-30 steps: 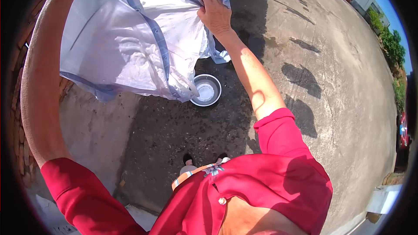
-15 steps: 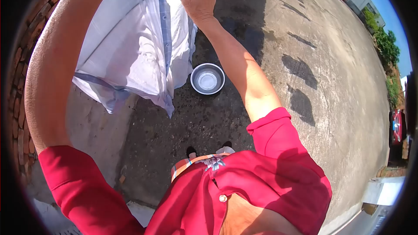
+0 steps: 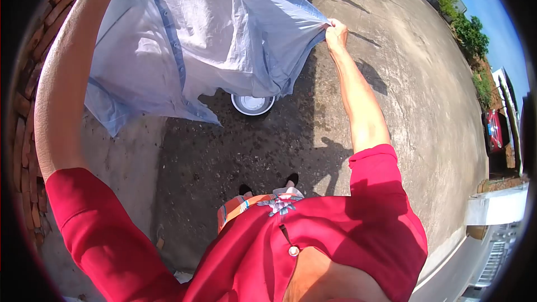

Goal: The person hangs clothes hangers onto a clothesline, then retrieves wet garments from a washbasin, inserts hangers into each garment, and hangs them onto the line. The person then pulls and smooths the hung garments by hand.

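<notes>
A light blue-and-white button-up shirt (image 3: 218, 39) hangs spread at the top of the head view, its darker blue button placket running down the left part. My right hand (image 3: 336, 34) is closed on the shirt's right edge and pulls the fabric taut sideways. Folds fan out from that grip. My left arm reaches up along the left side past the shirt, and the hand itself is cut off by the top edge. Below the shirt's hem a metal basin (image 3: 253, 106) stands on the ground, its far part hidden by the cloth.
Concrete ground (image 3: 414, 106) stretches to the right, with dark wet patches near the basin. A brick wall (image 3: 28, 151) runs along the left. Far right are a red vehicle (image 3: 493, 128), green bushes (image 3: 472, 36) and a white block-like structure (image 3: 497, 204).
My right hand has moved right and slightly down from near the collar, drawing the shirt open to the right. The shirt now covers part of the basin.
</notes>
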{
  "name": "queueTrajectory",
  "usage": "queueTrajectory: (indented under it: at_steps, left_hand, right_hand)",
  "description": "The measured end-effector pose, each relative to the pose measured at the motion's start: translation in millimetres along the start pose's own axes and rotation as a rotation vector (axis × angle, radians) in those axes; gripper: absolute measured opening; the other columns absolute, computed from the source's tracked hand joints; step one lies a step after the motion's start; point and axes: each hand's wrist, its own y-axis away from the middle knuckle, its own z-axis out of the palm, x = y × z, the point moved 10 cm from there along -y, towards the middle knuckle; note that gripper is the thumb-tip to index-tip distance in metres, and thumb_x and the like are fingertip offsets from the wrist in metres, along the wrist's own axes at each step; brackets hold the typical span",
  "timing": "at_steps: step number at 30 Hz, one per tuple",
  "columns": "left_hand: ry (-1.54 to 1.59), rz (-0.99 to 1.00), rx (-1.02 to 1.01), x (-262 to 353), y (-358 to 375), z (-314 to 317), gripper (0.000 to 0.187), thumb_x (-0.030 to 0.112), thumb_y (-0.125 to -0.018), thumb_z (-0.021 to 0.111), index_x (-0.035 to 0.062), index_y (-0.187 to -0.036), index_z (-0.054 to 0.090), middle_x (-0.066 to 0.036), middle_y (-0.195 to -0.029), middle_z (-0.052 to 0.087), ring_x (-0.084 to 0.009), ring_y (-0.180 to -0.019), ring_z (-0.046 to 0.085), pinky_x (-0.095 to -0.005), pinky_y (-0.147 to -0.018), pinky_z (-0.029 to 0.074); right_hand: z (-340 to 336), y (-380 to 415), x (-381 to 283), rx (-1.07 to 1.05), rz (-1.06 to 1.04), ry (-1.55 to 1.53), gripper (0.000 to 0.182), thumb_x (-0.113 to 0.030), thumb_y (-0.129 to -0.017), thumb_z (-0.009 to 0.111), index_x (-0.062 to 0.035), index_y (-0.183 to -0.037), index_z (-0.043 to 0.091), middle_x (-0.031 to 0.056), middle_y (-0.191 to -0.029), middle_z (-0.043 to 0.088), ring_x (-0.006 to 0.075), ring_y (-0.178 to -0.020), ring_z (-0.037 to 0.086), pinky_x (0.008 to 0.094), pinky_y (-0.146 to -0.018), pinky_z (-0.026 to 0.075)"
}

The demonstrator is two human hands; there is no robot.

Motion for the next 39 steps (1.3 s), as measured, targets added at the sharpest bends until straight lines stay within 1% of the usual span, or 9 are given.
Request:
queueTrajectory:
  at_steps: [2, 3, 6, 10, 16, 21, 24, 32, 39]
  left_hand:
    - [-0.052, -0.036, -0.021, -43, 7, 4, 0.029, 0.017, -0.082, 0.061, -0.0114, -0.088, 0.061, -0.026, -0.083, 0.062, -0.0334, -0.077, 0.061, -0.0448, -0.070, 0.048]
    - [-0.028, -0.025, 0.113, -47, 27, 3, 0.016, 0.007, -0.082, 0.054, 0.0041, -0.074, 0.067, 0.000, -0.066, 0.062, -0.0092, -0.063, 0.054, -0.0249, -0.059, 0.043]
    - [0.062, 0.080, 0.046, -70, 49, 29, 0.016, 0.005, -0.082, 0.052, 0.0026, -0.078, 0.067, -0.002, -0.069, 0.065, -0.0101, -0.064, 0.057, -0.0254, -0.061, 0.046]
    - [0.220, -0.081, 0.052, -43, 64, 74, 0.016, 0.006, -0.089, 0.055, 0.0012, -0.077, 0.065, 0.001, -0.067, 0.060, -0.0075, -0.062, 0.052, -0.0235, -0.058, 0.041]
    - [0.777, -0.106, -0.161, 74, 66, 176, 0.021, 0.014, -0.092, 0.058, 0.0042, -0.075, 0.063, 0.003, -0.068, 0.058, -0.0054, -0.063, 0.048, -0.0222, -0.059, 0.038]
    - [0.893, 0.019, -0.403, 188, 107, 269, 0.011, 0.011, -0.089, 0.063, 0.0027, -0.083, 0.067, 0.005, -0.073, 0.060, -0.0042, -0.068, 0.049, -0.0215, -0.063, 0.039]
    - [0.979, -0.077, -0.408, 237, 133, 297, 0.017, 0.010, -0.087, 0.064, 0.0008, -0.100, 0.069, 0.000, -0.088, 0.067, -0.0070, -0.078, 0.057, -0.0221, -0.071, 0.044]
    - [0.466, 0.204, -0.652, 273, 118, 301, 0.039, 0.039, -0.089, 0.064, 0.0056, -0.109, 0.067, -0.009, -0.097, 0.069, -0.0143, -0.094, 0.062, -0.0293, -0.082, 0.049]
    - [0.147, 0.124, -0.101, 186, 248, 189, 0.049, 0.035, -0.072, 0.078, 0.0062, -0.107, 0.059, -0.008, -0.090, 0.056, -0.0226, -0.082, 0.053, -0.0358, -0.078, 0.046]
  right_hand:
    - [-112, -36, -68, 0.161, 0.007, -0.559, 0.031, 0.006, -0.083, 0.041, -0.0006, -0.101, 0.065, 0.0068, -0.086, 0.068, 0.0150, -0.071, 0.064, 0.0287, -0.064, 0.055]
    - [-167, -54, -108, 0.283, -0.223, -0.589, 0.033, 0.008, -0.082, 0.040, -0.0003, -0.103, 0.064, 0.0077, -0.089, 0.067, 0.0156, -0.074, 0.064, 0.0291, -0.068, 0.055]
    - [-224, -55, -183, 0.084, -0.575, 0.377, 0.030, 0.008, -0.081, 0.051, -0.0026, -0.104, 0.066, 0.0025, -0.091, 0.068, 0.0110, -0.079, 0.063, 0.0230, -0.075, 0.051]
    - [-329, -10, -252, 0.234, -0.600, 0.146, 0.020, -0.009, -0.092, 0.056, -0.0027, -0.109, 0.066, -0.0011, -0.086, 0.067, 0.0050, -0.073, 0.057, 0.0203, -0.067, 0.046]
    - [-293, 111, -75, -0.877, 0.130, 0.467, 0.032, -0.024, -0.087, 0.064, -0.0036, -0.112, 0.066, 0.0057, -0.092, 0.067, 0.0129, -0.086, 0.060, 0.0283, -0.077, 0.049]
    - [-328, 73, -222, -0.166, -0.479, 0.257, 0.048, -0.037, -0.091, 0.060, -0.0061, -0.127, 0.056, 0.0127, -0.115, 0.063, 0.0227, -0.104, 0.061, 0.0350, -0.090, 0.046]
    - [-282, 94, -234, -0.285, -0.488, 0.422, 0.041, -0.036, -0.090, 0.061, -0.0048, -0.117, 0.058, 0.0202, -0.092, 0.066, 0.0275, -0.087, 0.066, 0.0373, -0.073, 0.049]
    - [-340, 66, -207, -0.020, -0.451, -0.050, 0.021, -0.018, -0.089, 0.065, 0.0008, -0.080, 0.064, -0.0015, -0.058, 0.049, 0.0052, -0.059, 0.042, 0.0258, -0.052, 0.036]
    - [-361, 50, -241, 0.135, -0.578, -0.004, 0.020, -0.015, -0.083, 0.068, 0.0030, -0.077, 0.063, 0.0021, -0.057, 0.049, 0.0065, -0.059, 0.042, 0.0279, -0.054, 0.037]
